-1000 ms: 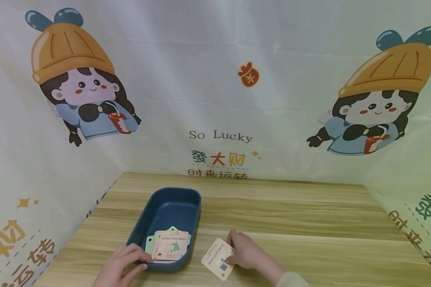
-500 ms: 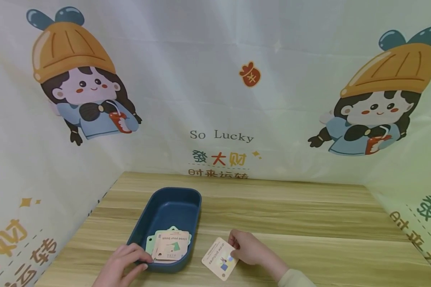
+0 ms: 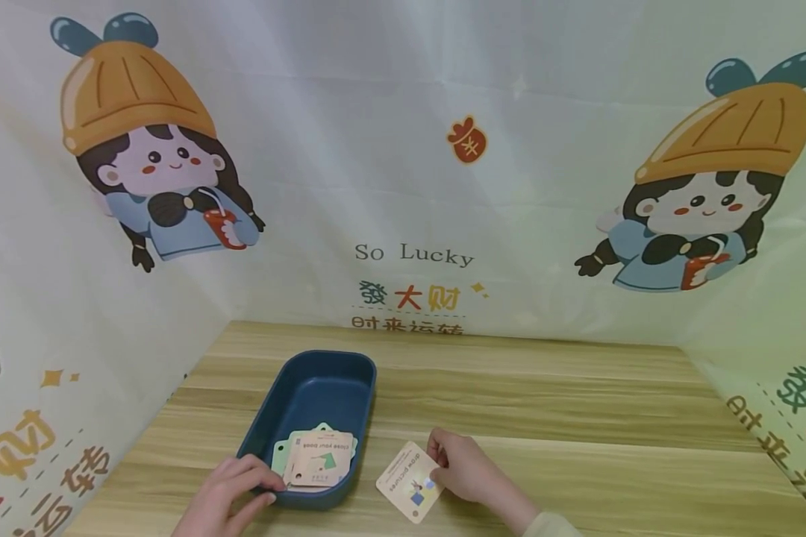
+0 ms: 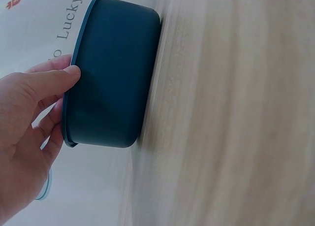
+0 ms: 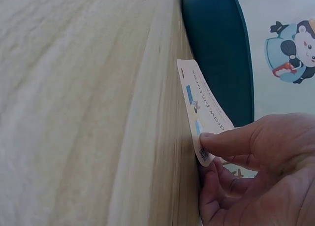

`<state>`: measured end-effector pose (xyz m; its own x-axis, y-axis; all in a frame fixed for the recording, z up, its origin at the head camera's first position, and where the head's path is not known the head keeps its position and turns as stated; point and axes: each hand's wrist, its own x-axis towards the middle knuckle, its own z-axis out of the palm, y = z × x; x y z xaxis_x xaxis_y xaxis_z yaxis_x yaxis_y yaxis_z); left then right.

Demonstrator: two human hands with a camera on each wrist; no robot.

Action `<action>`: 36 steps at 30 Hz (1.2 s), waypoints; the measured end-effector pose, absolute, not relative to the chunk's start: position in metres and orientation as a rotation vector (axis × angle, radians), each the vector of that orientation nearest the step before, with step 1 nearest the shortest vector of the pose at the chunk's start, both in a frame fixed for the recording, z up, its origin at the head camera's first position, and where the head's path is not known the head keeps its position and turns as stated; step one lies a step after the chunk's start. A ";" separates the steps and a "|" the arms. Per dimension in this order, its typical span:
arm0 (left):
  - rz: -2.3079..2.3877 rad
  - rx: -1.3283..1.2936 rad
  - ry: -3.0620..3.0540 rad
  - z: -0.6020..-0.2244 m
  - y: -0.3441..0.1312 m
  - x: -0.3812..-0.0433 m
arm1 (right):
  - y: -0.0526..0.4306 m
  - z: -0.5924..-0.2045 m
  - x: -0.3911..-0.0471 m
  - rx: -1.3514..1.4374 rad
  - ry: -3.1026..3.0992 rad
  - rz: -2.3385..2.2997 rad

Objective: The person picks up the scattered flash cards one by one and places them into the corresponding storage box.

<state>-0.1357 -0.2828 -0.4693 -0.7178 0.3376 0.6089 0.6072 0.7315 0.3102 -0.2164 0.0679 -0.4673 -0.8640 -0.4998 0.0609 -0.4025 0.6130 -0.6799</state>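
A dark blue oblong box [image 3: 322,399] stands on the table, with several pink and green cards [image 3: 322,459] stacked in its near end; the top one reads "close your book". My left hand [image 3: 231,488] grips the near left corner of the rim, thumb outside and fingers over the edge, as the left wrist view also shows. To the right of the box, my right hand [image 3: 470,466] pinches a pale card [image 3: 406,485] printed "draw pictures" between thumb and fingers. In the right wrist view this card [image 5: 202,103] is held slightly tilted, low over the wood.
The wood-grain table [image 3: 544,403] extends to the right and behind the box. A pale printed cloth [image 3: 403,186] with cartoon figures and lettering encloses the table at the back and both sides.
My right thumb has slid back toward the card's right edge, uncovering more of its picture. The card has shifted only slightly. My left hand and the box stay in place.
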 end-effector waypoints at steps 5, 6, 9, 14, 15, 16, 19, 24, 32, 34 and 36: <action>-0.678 -0.722 -2.393 -0.467 -0.282 -0.134 | 0.069 -0.468 -0.216 -0.747 2.674 -1.136; -0.679 -0.726 -2.386 -0.467 -0.282 -0.134 | 0.070 -0.468 -0.217 -0.742 2.662 -1.148; -0.686 -0.727 -2.379 -0.468 -0.282 -0.135 | 0.072 -0.468 -0.219 -0.715 2.609 -1.187; -0.686 -0.727 -2.377 -0.470 -0.283 -0.135 | 0.075 -0.467 -0.224 -0.695 2.537 -1.244; -0.686 -0.731 -2.375 -0.470 -0.283 -0.135 | 0.076 -0.466 -0.225 -0.700 2.533 -1.245; -0.686 -0.732 -2.375 -0.470 -0.283 -0.135 | 0.076 -0.466 -0.225 -0.699 2.527 -1.246; -0.689 -0.737 -2.376 -0.471 -0.283 -0.136 | 0.077 -0.464 -0.227 -0.686 2.499 -1.251; -0.699 -0.741 -2.383 -0.472 -0.284 -0.136 | 0.078 -0.458 -0.229 -0.649 2.428 -1.268; -0.698 -0.758 -2.374 -0.473 -0.285 -0.138 | 0.080 -0.453 -0.232 -0.643 2.403 -1.261; -0.700 -0.754 -2.384 -0.473 -0.285 -0.138 | 0.080 -0.451 -0.234 -0.641 2.391 -1.277; -0.700 -0.742 -2.395 -0.473 -0.285 -0.137 | 0.079 -0.450 -0.235 -0.637 2.384 -1.287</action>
<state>-0.1373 -0.2853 -0.4731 -0.7076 0.3497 0.6140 0.6253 0.7146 0.3137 -0.2352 0.0794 -0.4502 -0.8350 -0.5419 -0.0955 -0.2173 0.4842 -0.8476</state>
